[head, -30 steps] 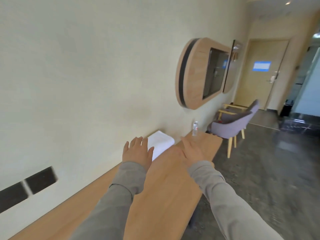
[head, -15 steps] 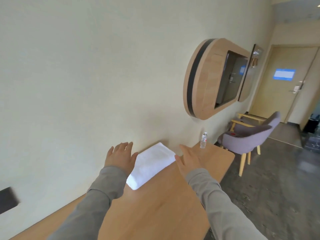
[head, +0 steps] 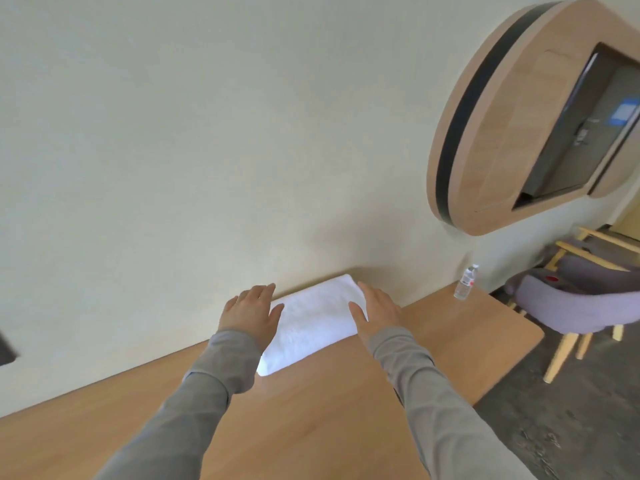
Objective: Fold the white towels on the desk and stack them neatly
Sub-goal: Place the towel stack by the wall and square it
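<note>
A folded white towel (head: 313, 320) lies on the wooden desk (head: 311, 410), close to the wall. My left hand (head: 251, 313) is at the towel's left side, fingers straight and spread, its thumb at the towel's edge. My right hand (head: 375, 311) is at the towel's right side, fingers straight, thumb lying over the towel's edge. Both hands flank the towel and neither grips it. Grey sleeves cover both arms.
A small water bottle (head: 465, 284) stands at the desk's far right corner by the wall. A grey armchair (head: 581, 303) with wooden legs sits beyond the desk's right end. A rounded wooden wall unit (head: 512, 133) hangs above. Dark floor lies right of the desk.
The view has drawn closer to the towel. Both hands have moved inward from apart to the towel's two sides.
</note>
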Demonstrator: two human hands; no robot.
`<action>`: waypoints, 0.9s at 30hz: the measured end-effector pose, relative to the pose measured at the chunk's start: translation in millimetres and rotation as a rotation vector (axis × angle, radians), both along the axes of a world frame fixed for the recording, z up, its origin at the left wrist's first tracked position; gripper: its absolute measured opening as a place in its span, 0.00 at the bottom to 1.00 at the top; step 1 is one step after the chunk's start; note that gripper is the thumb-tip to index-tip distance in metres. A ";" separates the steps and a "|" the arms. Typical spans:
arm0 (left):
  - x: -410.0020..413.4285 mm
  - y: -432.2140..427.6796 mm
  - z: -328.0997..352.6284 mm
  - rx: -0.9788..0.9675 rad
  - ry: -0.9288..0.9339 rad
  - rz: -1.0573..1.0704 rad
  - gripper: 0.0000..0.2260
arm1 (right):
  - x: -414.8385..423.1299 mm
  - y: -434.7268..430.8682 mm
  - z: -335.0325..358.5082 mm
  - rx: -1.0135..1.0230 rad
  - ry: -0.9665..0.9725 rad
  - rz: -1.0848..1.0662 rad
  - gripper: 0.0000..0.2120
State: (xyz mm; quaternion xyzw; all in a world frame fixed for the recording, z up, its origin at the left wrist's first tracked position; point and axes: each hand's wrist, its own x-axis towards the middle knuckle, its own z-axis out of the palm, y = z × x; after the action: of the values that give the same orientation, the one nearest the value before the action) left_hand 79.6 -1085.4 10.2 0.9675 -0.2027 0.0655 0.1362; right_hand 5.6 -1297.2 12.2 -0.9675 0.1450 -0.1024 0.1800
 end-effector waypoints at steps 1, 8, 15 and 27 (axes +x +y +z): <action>4.6 -10.8 -4.7 -0.011 0.019 0.023 0.22 | 8.8 -14.3 -5.5 0.013 0.005 0.018 0.24; 21.0 -78.3 -49.2 -0.367 0.290 0.344 0.18 | 53.6 -107.0 -56.1 0.214 0.126 0.090 0.24; 8.0 -93.7 -116.6 -1.335 0.859 0.982 0.21 | 83.0 -128.8 -123.9 0.758 0.369 -0.118 0.22; 45.9 -103.0 -184.9 -1.979 1.049 1.278 0.44 | 137.6 -119.7 -187.7 1.558 0.360 -0.656 0.28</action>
State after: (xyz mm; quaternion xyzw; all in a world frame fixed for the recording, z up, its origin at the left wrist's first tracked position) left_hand 125.5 -1188.4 -174.7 0.2903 0.5059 -0.1455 0.7992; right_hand 143.2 -1416.9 -175.5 -0.4790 0.4720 0.1344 0.7278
